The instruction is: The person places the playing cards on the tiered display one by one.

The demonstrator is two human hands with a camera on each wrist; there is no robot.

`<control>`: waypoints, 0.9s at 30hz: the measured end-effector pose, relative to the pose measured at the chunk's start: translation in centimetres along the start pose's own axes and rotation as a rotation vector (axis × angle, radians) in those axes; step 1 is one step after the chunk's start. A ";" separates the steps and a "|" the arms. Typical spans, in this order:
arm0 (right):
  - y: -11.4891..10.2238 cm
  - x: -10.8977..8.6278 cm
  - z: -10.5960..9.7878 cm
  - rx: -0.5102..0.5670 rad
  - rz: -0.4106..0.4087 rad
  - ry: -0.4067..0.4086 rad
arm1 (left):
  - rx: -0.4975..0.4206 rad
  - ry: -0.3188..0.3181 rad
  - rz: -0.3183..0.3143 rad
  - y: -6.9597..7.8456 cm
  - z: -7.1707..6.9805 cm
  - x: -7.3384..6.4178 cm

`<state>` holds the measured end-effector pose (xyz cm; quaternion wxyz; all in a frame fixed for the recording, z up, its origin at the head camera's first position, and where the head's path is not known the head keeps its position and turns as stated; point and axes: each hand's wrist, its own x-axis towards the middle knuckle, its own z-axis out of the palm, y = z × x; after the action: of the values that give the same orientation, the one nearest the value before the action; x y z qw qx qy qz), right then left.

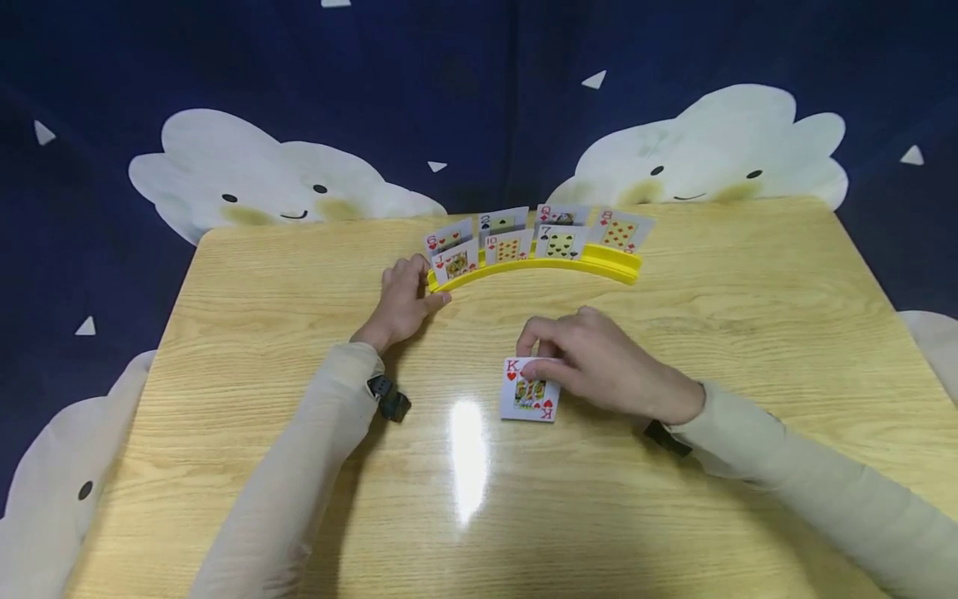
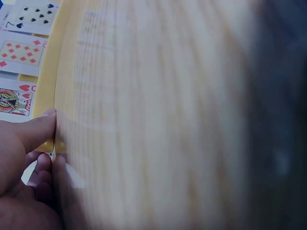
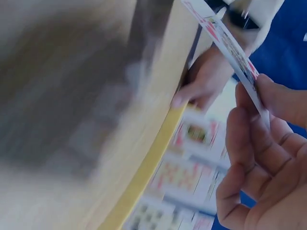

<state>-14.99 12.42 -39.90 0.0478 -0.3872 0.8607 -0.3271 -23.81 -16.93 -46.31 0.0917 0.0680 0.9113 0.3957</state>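
My right hand [image 1: 609, 362] pinches a king of hearts [image 1: 527, 403] between thumb and fingers, above the table, face up in the head view. Seen from the right wrist, the king of hearts [image 3: 228, 45] is nearly edge-on. My left hand [image 1: 404, 299] grips the left end of a curved yellow card holder [image 1: 539, 264], thumb at its front and fingers behind. In its front row stand a jack of hearts [image 1: 456, 264], a ten of diamonds [image 1: 507, 247] and a seven of spades [image 1: 560, 242]. Partly hidden behind them are a six of hearts [image 1: 449, 237], a two of spades [image 1: 503, 221] and a red queen [image 1: 561, 215].
An eight of diamonds [image 1: 619, 230] leans at the holder's right end. Everything stands on a light wooden table [image 1: 748, 333], the holder near its far edge. Beyond hangs a dark blue cloth [image 1: 464, 91] with cloud faces. Each wrist carries a small black camera [image 1: 389, 398].
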 end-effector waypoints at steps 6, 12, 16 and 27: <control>2.5 -1.0 -3.0 -0.051 0.122 0.067 | 0.001 0.004 0.009 -0.2 0.0 0.1; 4.5 -1.8 -5.5 -0.164 0.203 0.132 | -0.003 0.002 0.011 -0.2 0.1 0.1; 5.7 -1.9 -7.0 -0.253 0.234 0.198 | 0.006 -0.004 0.012 -0.2 0.1 0.2; 7.5 -1.2 -8.8 -0.352 0.213 0.337 | 0.012 -0.006 0.008 -0.1 0.0 0.1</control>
<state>-21.89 21.56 -37.72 -0.1303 -0.2367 0.9361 -0.2253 -23.88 -16.95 -46.37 0.0923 0.0731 0.9131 0.3903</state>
